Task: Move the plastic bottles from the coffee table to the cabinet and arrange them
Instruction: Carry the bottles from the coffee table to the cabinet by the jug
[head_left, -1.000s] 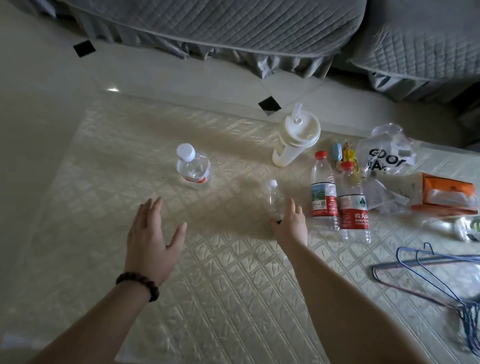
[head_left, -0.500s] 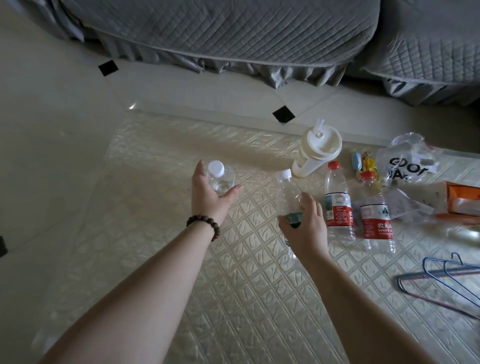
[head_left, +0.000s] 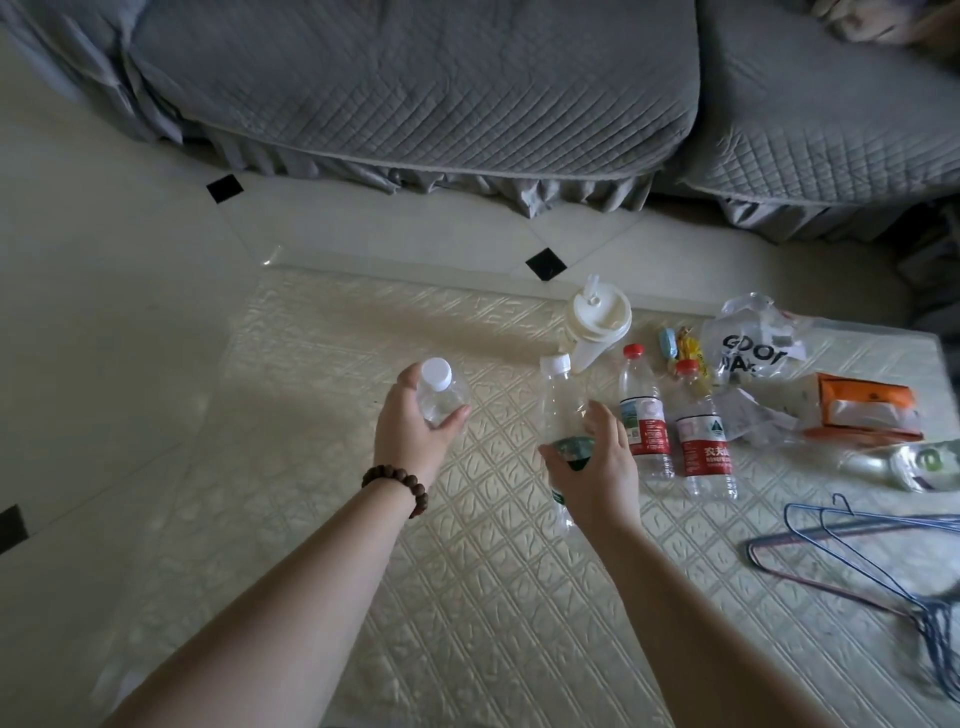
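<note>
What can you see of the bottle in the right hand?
The bottle is clear, thin plastic with a white screw cap on top and a dark green label band around its middle. It looks empty or nearly so. It stands roughly upright, leaning slightly. The right hand wraps its lower half, fingers across the label, covering its base. It is left of two red-capped bottles, not touching them.

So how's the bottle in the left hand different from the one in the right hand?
The bottle in the left hand is short and squat; the bottle in the right hand is tall and slim. The left one shows no label here; the right one has a green label. The left hand cups its bottle from below; the right hand grips mid-body. Both are clear with white caps.
</note>
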